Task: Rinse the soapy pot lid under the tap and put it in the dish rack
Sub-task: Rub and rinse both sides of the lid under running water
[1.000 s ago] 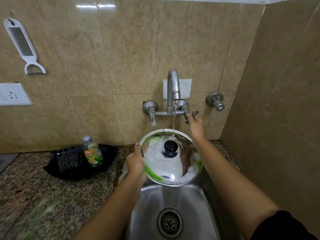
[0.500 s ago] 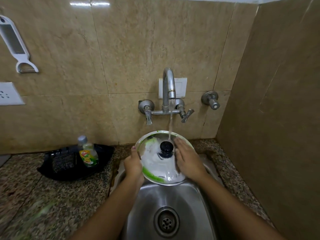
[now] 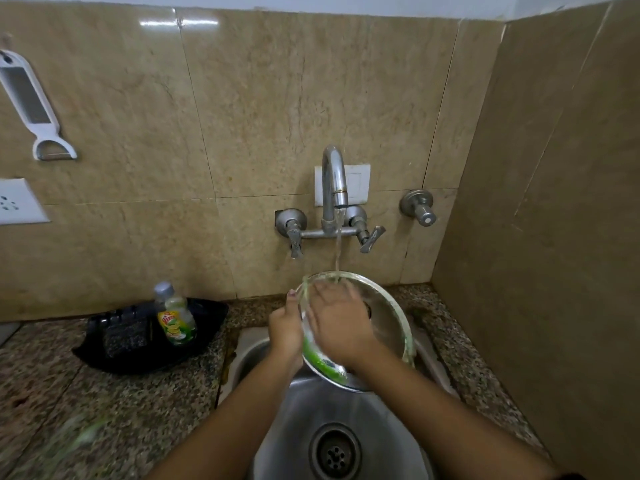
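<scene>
A round glass pot lid [image 3: 388, 322] with a green rim is held tilted over the steel sink [image 3: 301, 410], under the running tap [image 3: 334, 188]. Water falls onto the lid's top edge. My left hand [image 3: 285, 329] grips the lid's left rim, thumb up. My right hand [image 3: 337, 322] lies flat on the lid's face with fingers spread and blurred, hiding the knob. Green soap shows along the lower left rim. No dish rack is in view.
A black tray [image 3: 114, 355] on the granite counter [image 3: 104, 410] holds a dish-soap bottle [image 3: 175, 317] and a scrubber. Tap handles stick out at left [image 3: 294, 233] and right [image 3: 372, 237]. A wall valve [image 3: 417, 206], a hanging peeler [image 3: 31, 105] and a tiled side wall [image 3: 554, 237] are close.
My right hand left the tap handle and came onto the lid, now sliding across its face to the left. Much foam has washed off. The water stream runs steadily.
</scene>
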`<state>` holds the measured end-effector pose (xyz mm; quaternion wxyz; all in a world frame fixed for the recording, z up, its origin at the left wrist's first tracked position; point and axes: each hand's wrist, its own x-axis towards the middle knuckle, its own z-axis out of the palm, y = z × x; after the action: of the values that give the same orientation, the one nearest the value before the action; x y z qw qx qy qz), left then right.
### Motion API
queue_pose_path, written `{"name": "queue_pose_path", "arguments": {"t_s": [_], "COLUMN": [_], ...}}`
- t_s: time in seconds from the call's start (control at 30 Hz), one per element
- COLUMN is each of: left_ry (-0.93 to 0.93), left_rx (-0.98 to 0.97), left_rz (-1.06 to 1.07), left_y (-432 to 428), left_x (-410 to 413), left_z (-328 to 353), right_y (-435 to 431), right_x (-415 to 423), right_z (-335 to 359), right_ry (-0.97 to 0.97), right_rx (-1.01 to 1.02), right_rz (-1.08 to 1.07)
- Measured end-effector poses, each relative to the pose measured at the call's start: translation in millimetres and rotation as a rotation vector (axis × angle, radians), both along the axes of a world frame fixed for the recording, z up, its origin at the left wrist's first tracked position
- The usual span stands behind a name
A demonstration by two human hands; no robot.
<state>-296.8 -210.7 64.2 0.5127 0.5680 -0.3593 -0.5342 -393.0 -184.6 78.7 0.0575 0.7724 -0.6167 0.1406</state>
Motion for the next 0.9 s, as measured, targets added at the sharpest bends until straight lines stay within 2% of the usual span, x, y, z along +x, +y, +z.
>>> {"name": "queue_pose_path", "arguments": {"t_s": [0.07, 0.13, 0.27, 0.33, 0.4, 0.5, 0.57, 0.73, 0.9], "left_ry": [0.049, 0.08, 0.013, -0.017, -0.006, -0.014, -0.018, -0.126, -0.18], "left_rx": [-0.003, -0.002, -0.034, -0.037, -0.018, 0.034, 0.066, 0.071, -0.122], "left_rz": [-0.007, 0.006, 0.005, -0.009, -0.01, 0.016, 0.064, 0.034, -0.134], "left_y": [-2.7, -5.0, -3.4, -3.2, -7.9, -19.0, -26.5, -23.9, -15.6], "left_x": [0.3, 1.1, -9.5, -14.8, -13.8, -0.9, 9.2, 16.6, 8.9], "left_z": [3.5, 1.7, -2.0, 0.5, 0.7, -3.6, -6.5, -13.4, -16.1], "right_y": [16.7, 21.5, -7.5, -15.8, -6.7, 27.7, 40.2, 26.6, -31.8], "right_x": [7.7, 4.0, -1.1, 3.2, 2.5, -25.5, -61.9, -115.9, -87.2], "right_z": [-11.3, -15.8, 3.1, 7.5, -2.6, -26.8, -39.8, -61.7, -37.8], "right_ry": [-0.003, -0.006, 0.078, 0.103, 0.084, -0.054, -0.074, -0.276, -0.424], "right_rx": [-0.016, -0.004, -0.032, -0.015, 0.023, 0.106, 0.134, 0.133, 0.054], "right_rz": [0.115, 0.142, -0.145, -0.195, -0.059, 0.292, 0.35, -0.092, -0.102]}}
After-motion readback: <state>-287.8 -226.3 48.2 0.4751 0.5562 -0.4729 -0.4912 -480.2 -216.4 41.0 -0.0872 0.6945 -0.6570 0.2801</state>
